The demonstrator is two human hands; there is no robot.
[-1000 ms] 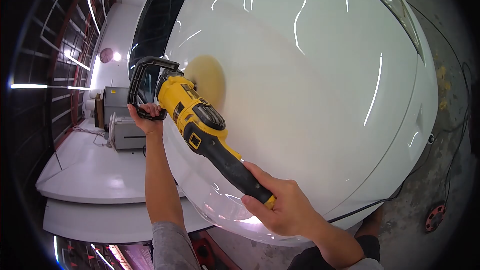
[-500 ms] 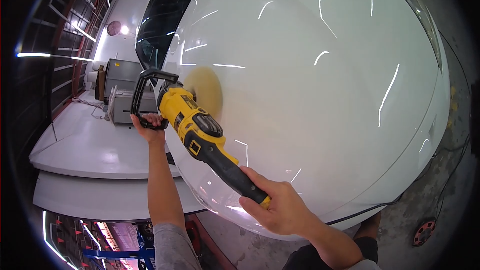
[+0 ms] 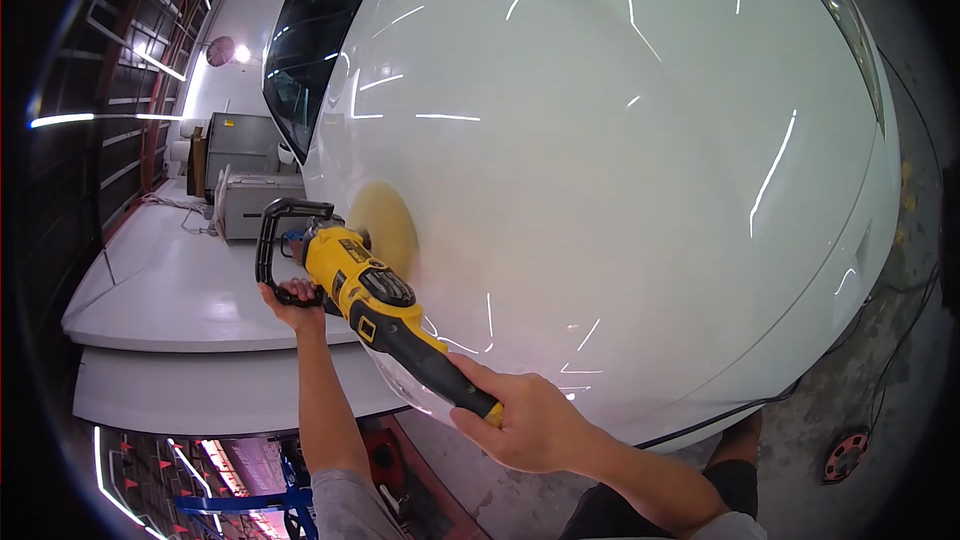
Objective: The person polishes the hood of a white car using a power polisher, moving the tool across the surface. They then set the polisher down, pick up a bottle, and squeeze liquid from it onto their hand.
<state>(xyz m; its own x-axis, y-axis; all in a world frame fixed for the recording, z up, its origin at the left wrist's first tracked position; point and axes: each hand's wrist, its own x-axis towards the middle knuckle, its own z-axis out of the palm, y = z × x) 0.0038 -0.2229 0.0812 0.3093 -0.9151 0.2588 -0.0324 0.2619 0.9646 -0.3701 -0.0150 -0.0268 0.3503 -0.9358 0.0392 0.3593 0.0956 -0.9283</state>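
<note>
A yellow and black car polisher (image 3: 372,285) lies slantwise over the white car hood (image 3: 560,210). Its round yellow pad (image 3: 385,227) rests against the hood near the windshield side and looks blurred. My left hand (image 3: 297,302) is wrapped round the black loop handle (image 3: 266,250) at the polisher's head. Around the rear grip, my right hand (image 3: 530,415) is closed, its thumb and fingers on either side. A faint hazy film shows on the paint beside the pad.
A dark windshield (image 3: 315,30) borders the hood at upper left. A black cord (image 3: 715,423) runs along the hood's lower edge, and a red reel-like object (image 3: 846,455) sits on the concrete floor. Grey cabinets (image 3: 262,205) stand at left, with a blue frame (image 3: 245,506) at lower left.
The polisher and both hands have moved down and slightly left in view, toward the near side of the hood. Both hands keep their hold.
</note>
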